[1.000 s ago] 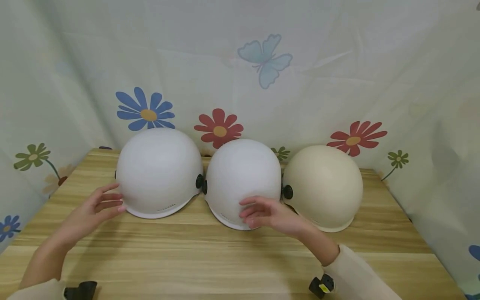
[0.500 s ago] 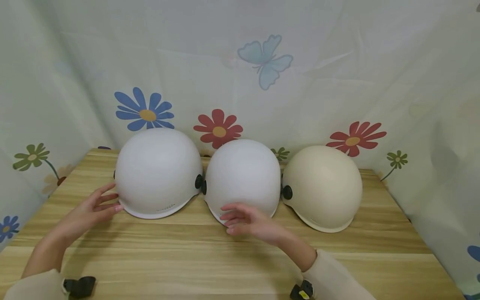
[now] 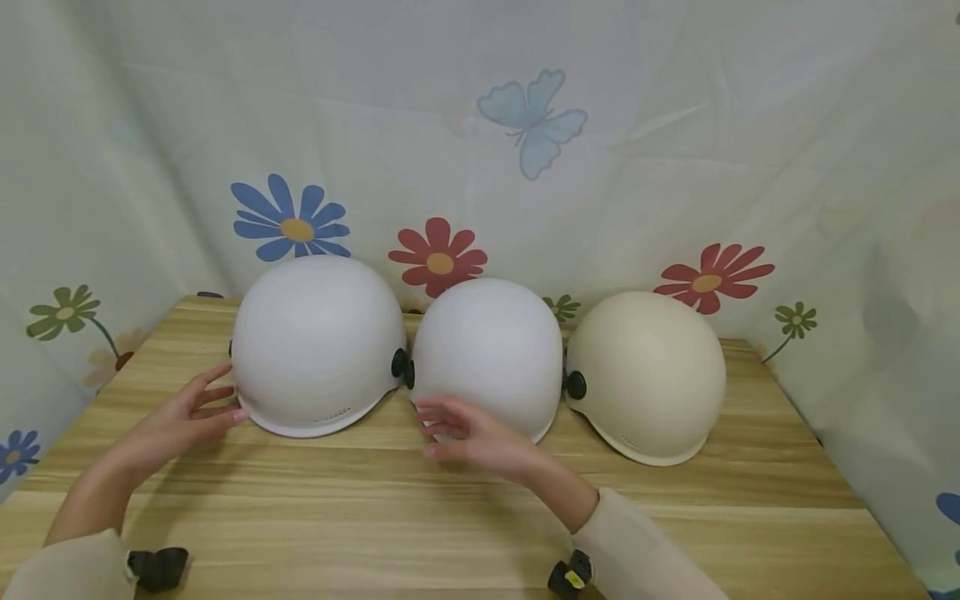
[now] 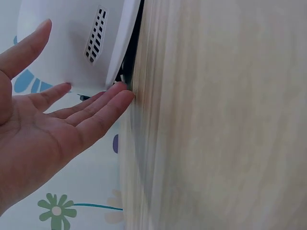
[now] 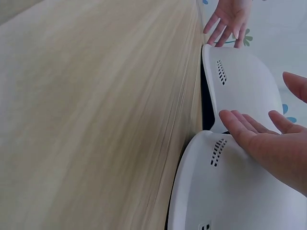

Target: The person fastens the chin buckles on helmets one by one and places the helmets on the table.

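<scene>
Three helmets stand in a row on the wooden table (image 3: 330,517): a large white one (image 3: 318,342) at left, a second white one (image 3: 495,350) in the middle, a cream one (image 3: 648,375) at right. My left hand (image 3: 176,425) is at the left side of the left helmet, fingers spread; in the left wrist view the hand (image 4: 53,124) has its fingertips by the rim, contact unclear. My right hand (image 3: 483,437) is in front of the middle helmet, fingers loosely bent and holding nothing. The right wrist view shows that hand (image 5: 273,139) near where the two white helmets meet.
A pale curtain (image 3: 637,167) printed with flowers and a butterfly hangs behind the table and along both sides. Black round knobs (image 3: 576,384) stick out at the helmets' sides, between neighbouring helmets.
My right hand has moved left across the front of the middle helmet, to its left part. My left hand has barely shifted, and the helmets stand where they were.
</scene>
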Tool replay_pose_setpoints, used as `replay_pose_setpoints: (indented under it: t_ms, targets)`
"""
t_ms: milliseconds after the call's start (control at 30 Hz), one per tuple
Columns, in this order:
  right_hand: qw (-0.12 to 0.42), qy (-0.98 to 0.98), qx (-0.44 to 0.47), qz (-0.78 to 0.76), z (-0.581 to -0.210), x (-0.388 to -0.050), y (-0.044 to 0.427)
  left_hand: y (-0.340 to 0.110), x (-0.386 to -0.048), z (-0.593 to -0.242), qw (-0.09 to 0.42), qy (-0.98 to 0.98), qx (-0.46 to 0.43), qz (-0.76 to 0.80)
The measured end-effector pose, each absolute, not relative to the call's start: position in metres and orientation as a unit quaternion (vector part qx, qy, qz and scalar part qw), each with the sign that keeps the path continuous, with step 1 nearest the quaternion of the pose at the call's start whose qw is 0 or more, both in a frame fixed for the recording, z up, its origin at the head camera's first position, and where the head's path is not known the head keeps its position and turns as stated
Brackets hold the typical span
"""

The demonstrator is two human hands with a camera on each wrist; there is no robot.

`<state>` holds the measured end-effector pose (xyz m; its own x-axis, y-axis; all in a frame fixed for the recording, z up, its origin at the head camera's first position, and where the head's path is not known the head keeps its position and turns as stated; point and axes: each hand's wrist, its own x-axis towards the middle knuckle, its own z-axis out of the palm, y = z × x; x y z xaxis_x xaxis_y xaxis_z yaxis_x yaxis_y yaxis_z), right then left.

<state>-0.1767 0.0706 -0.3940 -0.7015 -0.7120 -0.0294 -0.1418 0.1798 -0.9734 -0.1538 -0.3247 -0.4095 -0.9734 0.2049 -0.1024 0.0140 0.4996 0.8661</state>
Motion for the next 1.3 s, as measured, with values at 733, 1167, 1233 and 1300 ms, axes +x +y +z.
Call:
replay_pose_setpoints:
  t_ms: [733,1167,1233,1300]
  targets:
    - [0.214,0.759,-0.27,-0.552,-0.391,-0.196,0.022,-0.326,-0.159,-0.412,0.104,0.857,0.064,0.502]
    - [0.187,0.745,-0.258,-0.586,-0.39,-0.202,0.006,-0.323,-0.162,-0.41,0.119,0.856,0.049,0.5]
    - [0.185,0.745,-0.252,-0.589,-0.389,-0.203,0.005,-0.322,-0.162,-0.41,0.121,0.859,0.047,0.495]
    - [0.182,0.745,-0.247,-0.592,-0.388,-0.203,0.004,-0.321,-0.163,-0.41,0.122,0.861,0.048,0.492]
